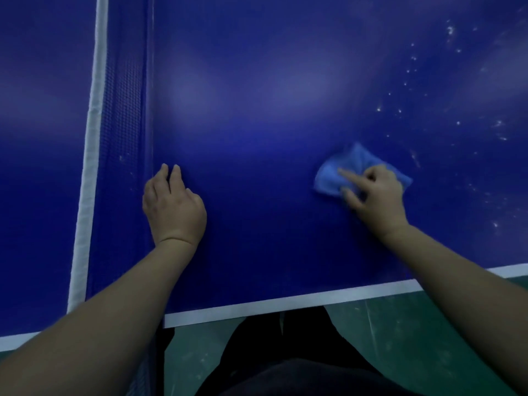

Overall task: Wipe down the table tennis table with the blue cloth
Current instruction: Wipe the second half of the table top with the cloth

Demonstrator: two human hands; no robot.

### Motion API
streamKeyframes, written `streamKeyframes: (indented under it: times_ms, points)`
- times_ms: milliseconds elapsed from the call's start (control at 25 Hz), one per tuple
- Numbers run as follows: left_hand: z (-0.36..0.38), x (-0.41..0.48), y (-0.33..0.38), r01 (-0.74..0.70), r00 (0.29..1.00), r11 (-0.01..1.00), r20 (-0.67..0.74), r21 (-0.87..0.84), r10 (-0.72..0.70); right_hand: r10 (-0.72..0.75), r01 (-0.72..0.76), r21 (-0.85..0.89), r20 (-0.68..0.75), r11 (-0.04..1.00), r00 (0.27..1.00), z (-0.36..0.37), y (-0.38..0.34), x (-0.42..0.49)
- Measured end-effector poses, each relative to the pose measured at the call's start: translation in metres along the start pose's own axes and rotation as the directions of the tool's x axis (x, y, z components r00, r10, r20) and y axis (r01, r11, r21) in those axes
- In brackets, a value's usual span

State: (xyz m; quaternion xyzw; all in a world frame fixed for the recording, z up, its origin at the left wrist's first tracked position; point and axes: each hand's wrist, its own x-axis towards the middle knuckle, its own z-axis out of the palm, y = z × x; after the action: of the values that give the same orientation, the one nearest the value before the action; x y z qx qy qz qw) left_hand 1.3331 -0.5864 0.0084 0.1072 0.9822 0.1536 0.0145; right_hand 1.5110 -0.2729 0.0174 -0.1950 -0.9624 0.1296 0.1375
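We are wiping the near half of the table tennis table [257, 115], standing at its white edge line [285, 305], with the net [123, 115] running away from us on the left. Our right hand [380, 195] is pressing the blue cloth [354, 158] onto the surface, well to the right of the net and a little in from the edge. Forefinger and thumb are lying stretched across the fabric while the other fingers are curling into the bunched part under the palm, though blur is softening the detail. Our left hand [174, 207] is resting on the bare surface just beside the foot of the net, fingers loosely bent and holding nothing, and it seems to be bracing us as we lean in.

White specks [414, 70] are dotting the surface beyond and to the right of the cloth, so we are judging that the work is waiting there. To do this pass well we are aiming to spread the cloth wider under a flat palm — a bunched wad is cleaning only a narrow strip — and to be drawing overlapping strokes toward the edge, so grit is leaving the table rather than smearing back toward the net
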Motion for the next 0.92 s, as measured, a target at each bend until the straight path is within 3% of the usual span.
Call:
streamKeyframes:
  times_ms: [80, 120, 160, 240, 280, 360, 440, 520, 600, 640, 760, 840, 920]
  points:
    - [0.000, 0.000, 0.000, 0.011, 1.000, 1.000, 0.013, -0.004, -0.011, 0.356, -0.357, -0.015, -0.053, 0.934, 0.933, 0.007, 0.005, 0.032]
    - [0.000, 0.001, 0.001, 0.020, 1.000, 1.000, 0.021, -0.007, -0.020, 0.429, -0.430, -0.013, -0.040, 0.903, 0.902, 0.010, -0.002, 0.040]
    - [-0.001, 0.000, 0.003, 0.027, 0.999, 1.000, 0.030, -0.006, -0.027, 0.397, -0.397, 0.000, -0.010, 0.918, 0.918, 0.013, -0.014, 0.041]
    - [-0.002, -0.002, 0.012, 0.028, 0.999, 1.000, 0.036, 0.011, -0.028, 0.071, -0.077, 0.071, 0.082, 0.994, 0.994, 0.014, -0.039, 0.025]
    - [-0.001, -0.005, 0.020, 0.020, 0.999, 1.000, 0.034, 0.020, -0.020, -0.143, 0.130, 0.109, 0.118, 0.985, 0.983, 0.011, -0.045, 0.010]
    - [0.002, -0.012, 0.040, -0.018, 0.999, 1.000, 0.034, 0.016, 0.018, -0.443, 0.408, 0.201, 0.186, 0.891, 0.877, -0.001, -0.034, -0.019]
    - [0.012, -0.022, 0.075, -0.066, 0.996, 0.998, 0.055, -0.023, 0.067, -0.539, 0.498, 0.215, 0.213, 0.840, 0.815, -0.013, 0.007, -0.021]
    - [0.024, -0.030, 0.113, -0.089, 0.991, 0.994, 0.091, -0.065, 0.095, -0.465, 0.444, 0.150, 0.156, 0.883, 0.872, -0.020, 0.061, 0.006]
    - [0.037, -0.034, 0.141, -0.080, 0.989, 0.995, 0.117, -0.059, 0.086, -0.183, 0.182, 0.022, 0.010, 0.983, 0.983, -0.024, 0.116, 0.057]
    - [0.041, -0.034, 0.147, -0.074, 0.989, 0.997, 0.124, -0.032, 0.077, -0.012, 0.011, -0.029, -0.043, 1.000, 0.999, -0.027, 0.142, 0.084]
    - [0.048, -0.032, 0.151, -0.054, 0.993, 0.998, 0.104, 0.033, 0.050, 0.450, -0.454, -0.061, -0.067, 0.889, 0.890, -0.028, 0.182, 0.142]
    - [0.048, -0.033, 0.152, -0.039, 0.995, 0.998, 0.095, 0.046, 0.034, 0.470, -0.472, -0.064, -0.055, 0.879, 0.881, -0.020, 0.158, 0.141]
    - [0.048, -0.033, 0.153, -0.028, 0.996, 0.998, 0.090, 0.047, 0.023, 0.203, -0.203, 0.023, -0.016, 0.979, 0.979, -0.009, 0.109, 0.110]
